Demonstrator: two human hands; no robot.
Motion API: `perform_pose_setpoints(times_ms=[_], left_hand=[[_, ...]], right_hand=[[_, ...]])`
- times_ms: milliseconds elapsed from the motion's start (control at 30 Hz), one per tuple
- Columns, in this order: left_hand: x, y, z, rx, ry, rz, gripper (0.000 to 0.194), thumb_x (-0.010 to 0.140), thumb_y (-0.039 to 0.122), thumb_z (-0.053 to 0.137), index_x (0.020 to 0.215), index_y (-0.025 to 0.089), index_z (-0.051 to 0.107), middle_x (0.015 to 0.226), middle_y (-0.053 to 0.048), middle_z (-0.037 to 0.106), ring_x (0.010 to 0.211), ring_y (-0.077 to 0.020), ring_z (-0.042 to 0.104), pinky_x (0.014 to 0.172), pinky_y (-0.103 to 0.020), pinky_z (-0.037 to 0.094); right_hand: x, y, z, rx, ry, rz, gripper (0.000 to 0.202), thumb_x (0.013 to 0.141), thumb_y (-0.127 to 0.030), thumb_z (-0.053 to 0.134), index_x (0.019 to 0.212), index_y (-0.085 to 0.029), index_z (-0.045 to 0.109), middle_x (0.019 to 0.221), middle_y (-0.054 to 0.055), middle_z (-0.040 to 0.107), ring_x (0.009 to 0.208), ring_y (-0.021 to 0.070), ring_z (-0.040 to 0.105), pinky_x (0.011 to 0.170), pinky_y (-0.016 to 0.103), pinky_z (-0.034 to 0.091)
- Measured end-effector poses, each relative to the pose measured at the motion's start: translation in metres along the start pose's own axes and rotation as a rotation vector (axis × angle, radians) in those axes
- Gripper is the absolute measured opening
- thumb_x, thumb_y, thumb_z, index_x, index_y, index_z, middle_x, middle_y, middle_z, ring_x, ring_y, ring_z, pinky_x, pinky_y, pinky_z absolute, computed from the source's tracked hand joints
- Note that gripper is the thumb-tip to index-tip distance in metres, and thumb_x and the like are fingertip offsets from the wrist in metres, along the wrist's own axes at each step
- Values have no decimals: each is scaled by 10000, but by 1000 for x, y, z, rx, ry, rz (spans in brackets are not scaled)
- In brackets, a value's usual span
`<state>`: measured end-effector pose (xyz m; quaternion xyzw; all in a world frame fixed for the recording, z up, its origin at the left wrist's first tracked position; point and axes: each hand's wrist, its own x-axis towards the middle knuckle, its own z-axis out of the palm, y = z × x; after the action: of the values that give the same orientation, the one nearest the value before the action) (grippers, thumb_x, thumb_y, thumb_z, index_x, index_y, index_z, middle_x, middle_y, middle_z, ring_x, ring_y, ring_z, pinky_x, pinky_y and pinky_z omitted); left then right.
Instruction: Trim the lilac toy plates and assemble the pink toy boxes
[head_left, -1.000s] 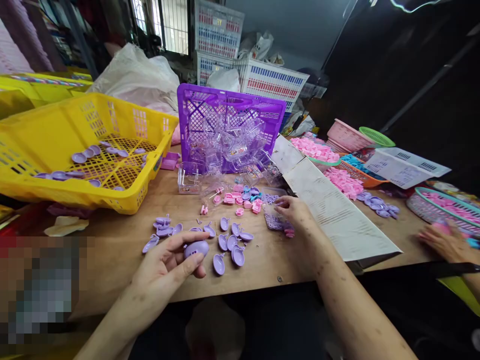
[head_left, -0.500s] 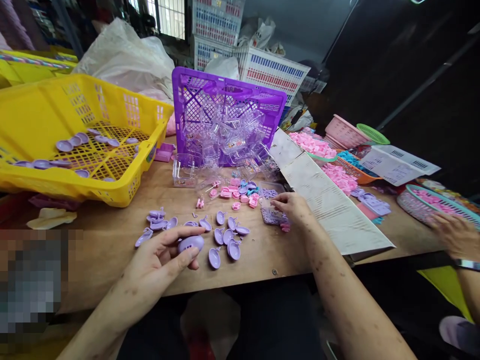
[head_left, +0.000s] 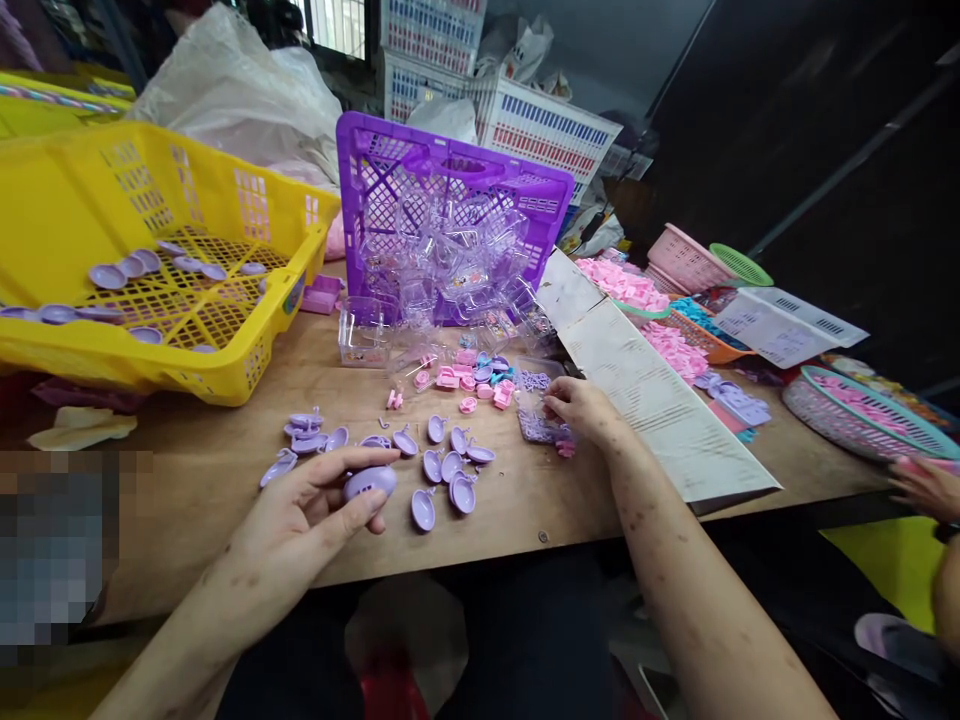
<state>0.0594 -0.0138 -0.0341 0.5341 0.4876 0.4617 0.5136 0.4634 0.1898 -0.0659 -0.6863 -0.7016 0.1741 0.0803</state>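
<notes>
Purple oval piece (head_left: pixel 370 482) pinched in left hand (head_left: pixel 315 515), long axis lying left-right; right hand (head_left: pixel 589 412) fingering lilac grid piece (head_left: pixel 541 427).

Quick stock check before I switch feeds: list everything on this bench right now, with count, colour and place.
Oval shell: one, lilac, in the left hand's fingers.
Loose shells: over a dozen, lilac, on the table centre.
Small lattice pieces: a little pile, purple, under the right hand.
Small parts: a cluster, pink and blue, before the purple crate.
Purple crate: one, tipped on its side, spilling clear boxes.
Yellow crate: one, far left, holds lilac lids.
Cardboard sheet: one, white, right of centre.
Baskets of pink parts: several, far right.
Co-worker's hand: one, right edge.
Left hand: grips the shell.
Right hand: on the lattice pieces.
</notes>
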Motion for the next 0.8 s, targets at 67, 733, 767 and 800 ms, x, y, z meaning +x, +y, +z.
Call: perform_pose_setpoints(times_ms=[67,733,767,800], left_hand=[[1,1,0,-3,-8,5,481,883,492,892,1260,197,838,923,-95,817,822,-231,787,808,-336,701],[-4,-8,5,-197,15,29,503,917,304,856,1386,203,708,1080,-66,795,893,-166,786,843,-276,691],[-7,-9,6,-189,22,38,501,925,283,844,1396,215,686,1057,-50,792,871,-162,785,818,-274,690],[-10,-8,6,-143,28,62,454,937,262,829,1368,222,690,1038,-39,793,860,-162,786,804,-273,686]], right_hand=[[0,0,-1,-9,-23,-12,247,1115,-370,719,1245,-161,722,1074,48,761,838,165,742,770,327,665],[-7,-28,-31,-109,13,-55,148,990,-303,789,1054,-176,748,870,37,744,708,161,659,687,296,579],[-17,-30,-37,-54,50,-77,156,968,-292,772,1081,-186,753,850,45,755,683,165,654,659,290,565],[-30,-33,-40,-3,81,-100,197,964,-309,741,1127,-198,752,869,57,774,690,174,673,651,289,568]])
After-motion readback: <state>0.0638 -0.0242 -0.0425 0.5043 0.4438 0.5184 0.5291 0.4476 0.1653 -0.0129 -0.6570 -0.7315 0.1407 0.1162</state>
